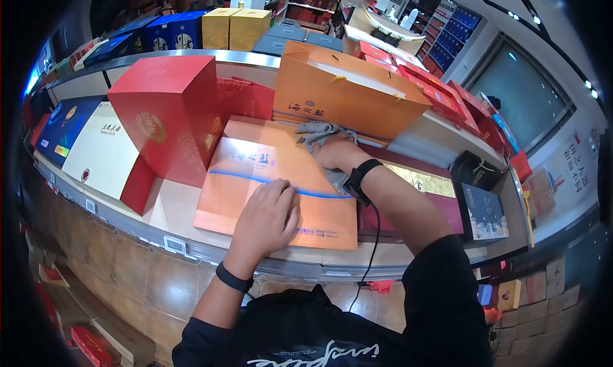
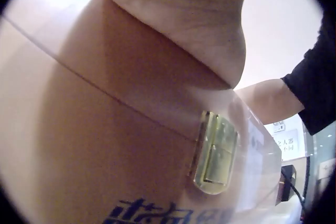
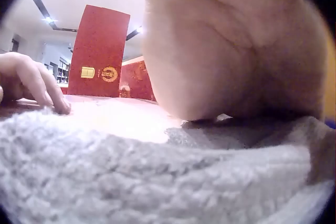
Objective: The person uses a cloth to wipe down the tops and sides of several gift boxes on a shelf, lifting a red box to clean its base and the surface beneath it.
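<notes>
A flat orange gift box (image 1: pixel 281 221) with a blue curved stripe and blue lettering lies on the shelf. My left hand (image 1: pixel 267 215) rests on its lid, fingers loosely bent and holding nothing. At the box's right side, my right hand (image 1: pixel 337 153) grips a bunched grey cloth (image 1: pixel 317 132) against the lid. The right wrist view shows the palm (image 3: pixel 231 50) down on the fluffy cloth (image 3: pixel 131 176), with the fingertips hidden. In the left wrist view, a small yellowish translucent piece (image 2: pixel 218 153) sits on the orange surface.
A tall red box (image 1: pixel 166 118) stands to the left, beside a white box (image 1: pixel 105 153). Behind the orange box is a large orange paper bag (image 1: pixel 348 89). Maroon and dark boxes (image 1: pixel 483 212) lie to the right. A black cable (image 1: pixel 373 245) hangs from the right wrist.
</notes>
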`<act>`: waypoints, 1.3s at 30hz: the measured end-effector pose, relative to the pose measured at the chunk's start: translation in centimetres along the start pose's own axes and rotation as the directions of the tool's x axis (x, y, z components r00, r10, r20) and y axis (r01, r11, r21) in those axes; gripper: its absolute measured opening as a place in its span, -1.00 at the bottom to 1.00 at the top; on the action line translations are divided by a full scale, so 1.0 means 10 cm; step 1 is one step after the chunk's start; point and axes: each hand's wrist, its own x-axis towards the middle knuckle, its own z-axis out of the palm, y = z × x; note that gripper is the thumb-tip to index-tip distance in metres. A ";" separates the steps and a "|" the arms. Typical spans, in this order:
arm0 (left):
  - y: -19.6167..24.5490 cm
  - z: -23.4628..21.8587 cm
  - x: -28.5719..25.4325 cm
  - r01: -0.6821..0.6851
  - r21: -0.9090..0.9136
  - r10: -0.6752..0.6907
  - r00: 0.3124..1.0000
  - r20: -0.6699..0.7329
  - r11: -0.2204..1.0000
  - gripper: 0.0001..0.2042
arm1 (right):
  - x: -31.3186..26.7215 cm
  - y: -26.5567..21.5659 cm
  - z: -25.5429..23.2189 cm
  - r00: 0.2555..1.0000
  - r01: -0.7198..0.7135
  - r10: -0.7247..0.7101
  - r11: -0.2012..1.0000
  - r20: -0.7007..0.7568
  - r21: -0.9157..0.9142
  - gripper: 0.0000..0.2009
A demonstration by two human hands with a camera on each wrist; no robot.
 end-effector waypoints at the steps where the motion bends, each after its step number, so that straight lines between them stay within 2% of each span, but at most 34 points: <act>1: 0.01 0.02 0.02 -0.002 0.006 0.002 1.000 -0.001 1.000 -0.61 | 0.00 0.02 0.00 1.000 0.000 0.000 1.000 -0.030 0.004 -0.06; 5: 0.01 -0.01 -0.04 -0.005 0.011 0.005 1.000 -0.008 1.000 -0.63 | 0.09 0.07 0.13 0.992 0.109 -0.112 0.992 -0.054 -0.057 -0.13; 8: 0.00 -0.04 -0.02 -0.007 0.000 0.007 1.000 0.005 1.000 -0.63 | -0.02 -0.07 0.06 0.981 0.188 -0.191 0.975 -0.015 -0.114 -0.23; 10: -0.01 -0.02 -0.04 -0.014 0.002 0.014 1.000 -0.022 1.000 -0.65 | -0.60 -0.35 -0.31 0.941 0.338 -0.332 0.913 0.066 -0.229 -0.25; 13: -0.04 -0.01 -0.06 -0.037 0.003 0.037 0.998 -0.049 0.999 -0.69 | -0.64 -0.57 -0.24 0.875 0.474 -0.482 0.870 -0.038 -0.136 -0.33; 14: -0.04 -0.01 -0.07 -0.044 0.001 0.044 0.997 -0.056 0.999 -0.71 | -0.40 -0.60 -0.05 0.851 0.503 -0.515 0.856 -0.107 -0.120 -0.34; 16: -0.07 -0.01 -0.08 -0.048 -0.014 0.047 0.998 -0.052 0.999 -0.74 | -0.32 -0.78 0.06 0.772 0.575 -0.581 0.811 -0.256 -0.108 -0.36; 19: -0.11 0.02 -0.10 -0.061 -0.027 0.059 0.995 -0.083 0.998 -0.77 | -0.24 -1.00 0.05 0.693 0.654 -0.665 0.743 -0.278 -0.144 -0.40; 22: -0.16 0.07 -0.12 -0.074 -0.017 0.072 0.991 -0.114 0.997 -0.77 | -0.29 -1.20 -0.11 0.756 0.594 -0.632 0.772 -0.170 -0.229 -0.34; 26: -0.17 0.07 -0.16 -0.077 -0.029 0.072 0.985 -0.154 0.997 -0.76 | -0.17 -1.31 -0.23 0.809 0.560 -0.586 0.790 -0.040 -0.248 -0.28; 29: -0.19 0.11 -0.17 -0.081 -0.020 0.077 0.986 -0.145 0.997 -0.75 | -0.14 -1.38 -0.23 0.819 0.542 -0.573 0.796 -0.043 -0.269 -0.28; 32: -0.20 0.13 -0.18 -0.081 0.003 0.081 0.985 -0.149 0.997 -0.73 | 0.02 -1.43 -0.15 0.728 0.632 -0.673 0.733 -0.131 -0.250 -0.33; 35: -0.20 0.11 -0.18 -0.079 0.009 0.079 0.994 -0.075 0.997 -0.70 | 0.19 -1.60 -0.05 0.574 0.770 -0.796 0.605 -0.193 -0.202 -0.39; 38: -0.21 0.15 -0.19 -0.087 0.026 0.090 0.986 -0.140 0.996 -0.70 | 0.28 -1.67 0.10 0.381 0.853 -0.841 0.480 -0.383 -0.206 -0.52; 39: -0.21 0.16 -0.18 -0.078 0.019 0.079 0.987 -0.140 0.997 -0.71 | 0.19 -1.68 0.06 0.465 0.823 -0.827 0.535 -0.316 -0.191 -0.56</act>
